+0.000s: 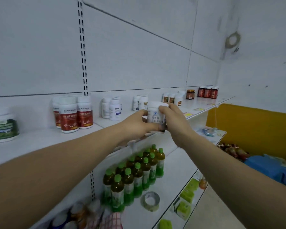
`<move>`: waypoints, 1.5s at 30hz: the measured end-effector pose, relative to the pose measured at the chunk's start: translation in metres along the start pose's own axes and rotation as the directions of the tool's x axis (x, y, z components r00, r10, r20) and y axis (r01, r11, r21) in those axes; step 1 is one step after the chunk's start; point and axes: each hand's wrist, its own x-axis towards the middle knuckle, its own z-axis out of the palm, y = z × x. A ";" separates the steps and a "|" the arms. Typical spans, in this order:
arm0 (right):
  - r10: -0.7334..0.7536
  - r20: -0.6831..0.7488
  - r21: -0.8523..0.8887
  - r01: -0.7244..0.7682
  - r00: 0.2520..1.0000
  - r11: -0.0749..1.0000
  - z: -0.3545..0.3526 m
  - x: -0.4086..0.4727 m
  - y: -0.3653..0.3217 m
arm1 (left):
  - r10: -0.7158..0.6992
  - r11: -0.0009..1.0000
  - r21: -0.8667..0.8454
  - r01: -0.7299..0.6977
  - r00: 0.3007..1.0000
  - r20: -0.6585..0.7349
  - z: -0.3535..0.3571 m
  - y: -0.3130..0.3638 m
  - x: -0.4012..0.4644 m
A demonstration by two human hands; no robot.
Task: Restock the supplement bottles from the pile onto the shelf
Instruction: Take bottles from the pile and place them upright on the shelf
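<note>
Both hands [157, 123] around white bottle [156, 114]

On the top shelf [40, 142] I count three red-label bottles [68, 115], one green-label bottle [4, 125], and one white bottle [156, 115] held in my two hands. Below stand about thirteen green-capped drinks [135, 176] and one tape roll [150, 199].
</note>
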 end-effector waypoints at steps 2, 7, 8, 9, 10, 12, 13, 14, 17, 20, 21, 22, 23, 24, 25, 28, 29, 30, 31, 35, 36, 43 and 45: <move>0.000 0.028 0.005 0.000 1.000 1.000 -0.035 0.033 0.010 | -0.010 1.000 -0.005 0.010 1.000 -0.010 0.027 0.002 0.036; -0.007 0.125 -0.003 0.008 0.992 1.000 -0.092 0.103 0.023 | -0.043 0.999 -0.005 0.043 0.996 -0.074 0.070 0.010 0.106; -0.006 0.147 0.002 0.005 0.989 1.000 -0.096 0.114 0.026 | -0.053 0.999 0.000 0.053 0.995 -0.088 0.072 0.011 0.116; -0.004 0.170 0.010 0.002 0.985 1.000 -0.098 0.124 0.028 | -0.061 0.998 0.017 0.063 0.993 -0.101 0.072 0.011 0.124; -0.005 0.193 0.017 0.002 0.981 1.000 -0.099 0.133 0.031 | -0.066 0.997 0.040 0.071 0.991 -0.114 0.071 0.010 0.130; -0.012 0.237 0.028 0.005 0.971 1.000 -0.095 0.148 0.036 | -0.072 0.994 0.073 0.083 0.987 -0.140 0.066 0.007 0.141; -0.014 0.253 0.037 0.005 0.967 0.999 -0.093 0.155 0.038 | -0.080 0.992 0.081 0.093 0.985 -0.154 0.064 0.005 0.146; -0.017 0.261 0.047 0.005 0.965 0.999 -0.091 0.163 0.041 | -0.092 0.991 0.084 0.107 0.982 -0.163 0.062 0.002 0.151; -0.019 0.248 0.060 0.004 0.969 0.998 -0.093 0.188 0.048 | -0.144 0.984 0.084 0.159 0.976 -0.162 0.061 -0.009 0.172; -0.023 0.216 0.042 0.014 0.976 0.999 -0.106 0.213 0.058 | -0.143 0.985 0.078 0.157 0.977 -0.160 0.069 -0.016 0.204; -0.019 0.206 0.035 0.012 0.978 0.999 -0.114 0.222 0.061 | -0.135 0.986 0.079 0.149 0.978 -0.160 0.074 -0.016 0.216; -0.017 0.195 0.034 0.011 0.981 0.999 -0.122 0.231 0.064 | -0.130 0.987 0.079 0.144 0.979 -0.156 0.080 -0.016 0.229; -0.018 0.186 0.034 0.012 0.982 0.999 -0.131 0.241 0.067 | -0.129 0.987 0.079 0.142 0.980 -0.150 0.087 -0.015 0.242; -0.021 0.178 0.035 0.015 0.984 0.999 -0.141 0.252 0.070 | -0.130 0.986 0.084 0.142 0.982 -0.139 0.095 -0.014 0.255; -0.025 0.171 0.040 0.019 0.985 0.999 -0.152 0.263 0.072 | -0.128 0.985 0.097 0.140 0.984 -0.127 0.103 -0.013 0.268; -0.041 0.152 0.042 0.035 0.988 0.998 -0.190 0.300 0.083 | -0.072 0.985 0.150 0.087 0.992 -0.105 0.132 -0.011 0.315; -0.044 0.145 0.032 0.040 0.988 0.999 -0.205 0.314 0.088 | -0.047 0.983 0.174 0.064 0.994 -0.101 0.143 -0.010 0.331; -0.046 0.141 0.021 0.043 0.989 0.999 -0.220 0.327 0.093 | -0.026 0.977 0.207 0.047 0.995 -0.101 0.154 -0.009 0.349; -0.047 0.137 0.016 0.046 0.989 0.999 -0.236 0.342 0.099 | -0.011 0.969 0.244 0.035 0.995 -0.101 0.166 -0.008 0.368; -0.068 0.161 -0.029 0.073 0.985 0.997 -0.299 0.407 0.124 | -0.050 0.888 0.449 0.097 0.992 -0.116 0.211 -0.015 0.444; -0.070 0.177 -0.064 0.083 0.982 0.994 -0.312 0.424 0.129 | -0.086 0.841 0.522 0.143 0.987 -0.133 0.220 -0.018 0.461; -0.065 0.332 -0.242 0.152 0.941 0.958 -0.367 0.522 0.175 | -0.354 0.525 0.768 0.367 0.915 -0.196 0.244 -0.039 0.556; -0.082 0.360 -0.286 0.194 0.929 0.939 -0.371 0.547 0.184 | -0.399 0.449 0.807 0.383 0.894 -0.202 0.246 -0.045 0.574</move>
